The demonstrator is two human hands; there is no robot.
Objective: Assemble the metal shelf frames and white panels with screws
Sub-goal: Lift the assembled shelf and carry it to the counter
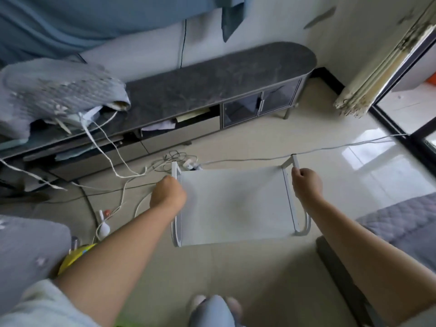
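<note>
left hand and right hand gripping shelf side frames (open floor nearer)

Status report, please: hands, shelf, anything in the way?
Left hand grips left frame. Right hand grips right frame. White panel between them. Cables on floor beyond.

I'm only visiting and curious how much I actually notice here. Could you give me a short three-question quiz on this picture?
1. True or false: the left hand grips the left metal frame while the right hand grips the right metal frame.
2. What spans the gap between the two frames? A) a white panel B) a wooden drawer C) a glass door
3. Fill in: beyond the panel, a tangle of ____ lies on the floor.

Key: 1 true; 2 A; 3 cables.
</note>
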